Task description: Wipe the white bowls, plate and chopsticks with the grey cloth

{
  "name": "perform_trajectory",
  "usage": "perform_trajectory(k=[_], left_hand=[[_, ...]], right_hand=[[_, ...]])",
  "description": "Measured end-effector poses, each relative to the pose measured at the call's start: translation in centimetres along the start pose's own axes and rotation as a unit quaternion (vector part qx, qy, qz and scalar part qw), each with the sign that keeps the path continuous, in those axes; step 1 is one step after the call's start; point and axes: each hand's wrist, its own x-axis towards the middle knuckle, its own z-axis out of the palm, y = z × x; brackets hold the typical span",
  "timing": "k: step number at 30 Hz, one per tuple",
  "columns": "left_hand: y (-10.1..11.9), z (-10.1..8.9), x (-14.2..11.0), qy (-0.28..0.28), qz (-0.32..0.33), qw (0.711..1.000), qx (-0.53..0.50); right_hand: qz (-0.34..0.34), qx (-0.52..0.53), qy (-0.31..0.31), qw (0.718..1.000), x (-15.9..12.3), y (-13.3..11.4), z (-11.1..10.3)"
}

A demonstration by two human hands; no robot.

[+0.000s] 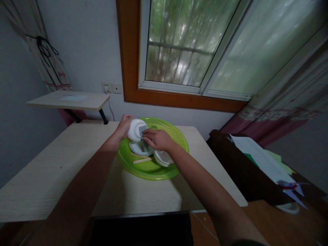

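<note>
"That pale, rectangular wood-grain desk point(51, 181) looks smooth and matt."
"And near its far edge, the round lime-green tray point(177, 138) looks like glossy plastic."
"The rounded white bowl point(134, 129) has a ceramic-like shine."
"And the small grey square point(142, 130) looks matt, like cloth."
"Those slim, pale chopsticks point(142, 160) look like dull, bare wood."

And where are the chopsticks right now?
In the head view, the chopsticks lie in the near left part of the green tray, just left of the white bowl resting there.
</note>
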Motion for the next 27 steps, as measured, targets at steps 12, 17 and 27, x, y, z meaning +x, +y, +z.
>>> perform_trajectory(k=[12, 17, 27], left_hand=[[-0.36, 0.03, 0.25, -0.027, -0.010, 0.999, -0.015], [-0.51, -0.14, 0.55, -0.011, 0.008, 0.999, -0.033], [0.00, 0.13, -0.19, -0.033, -0.017, 0.999, -0.004]], right_hand=[[0.075, -0.035, 0.022, 0.996, 0.51, 0.01, 0.32], [0.081, -0.036, 0.025, 0.996, 0.31, 0.26, 0.25], [-0.024, 0.000, 0.009, 1.000, 0.15, -0.34, 0.41]])
